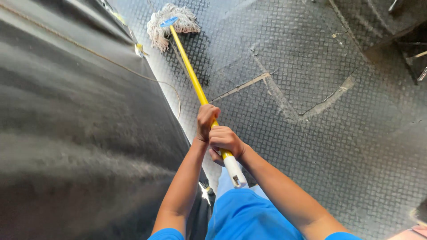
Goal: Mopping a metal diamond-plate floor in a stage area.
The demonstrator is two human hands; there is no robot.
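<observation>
Both hands are on the mop handle (192,75), a yellow pole with a white end cap. The left hand (207,121) is closed round the pole higher up; the right hand (226,141) is closed round it just below, touching the left, with the white cap (234,171) projecting past it toward the body. Both grips are full wraps, fingers clamped on the pole.

The mop head (171,23) — pale string strands under a blue clamp (169,21) — lies on the floor well ahead of the person, at the foot of a dark, smooth wall or panel (80,124) along the left side. The floor (320,102) is grey chequer-patterned sheeting with raised seams and patch strips (242,86) crossing it. A thin cord (111,62) runs down the dark panel and loops near the floor edge. Whether the strip of floor beside the panel is wet or merely catching light cannot be told from this view.

Assessment of the stroke in hand: the hands sit close together near the pole's end, which gives reach but less control. Spreading them somewhat would steady the head along the panel's base. The strands should stay flat on the sheeting, and strokes are best run along the raised seams rather than across — the strings could snag there. The cord also lies near the mop's path and warrants care.
</observation>
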